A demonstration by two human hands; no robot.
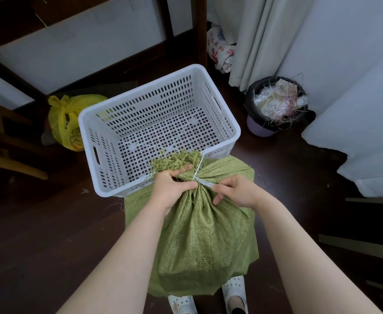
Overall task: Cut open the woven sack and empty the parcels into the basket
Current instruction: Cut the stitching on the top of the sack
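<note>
Green woven sack (205, 234) upright on dark floor, touching white basket's (217, 91) near rim, left hand (171, 189) clenched round tied neck, right hand (238, 191) pinching white blade (205, 182) at tie, bin (276, 105) right of basket, yellow bag (61, 118) left.

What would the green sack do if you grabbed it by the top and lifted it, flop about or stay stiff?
Probably flop. The green sack is woven cloth, creased and bunched at the neck where the left hand squeezes it. It looks bulgy and full, so it may feel heavy. The frayed top could shed threads. The right hand holds a blade at the white tie.
</note>
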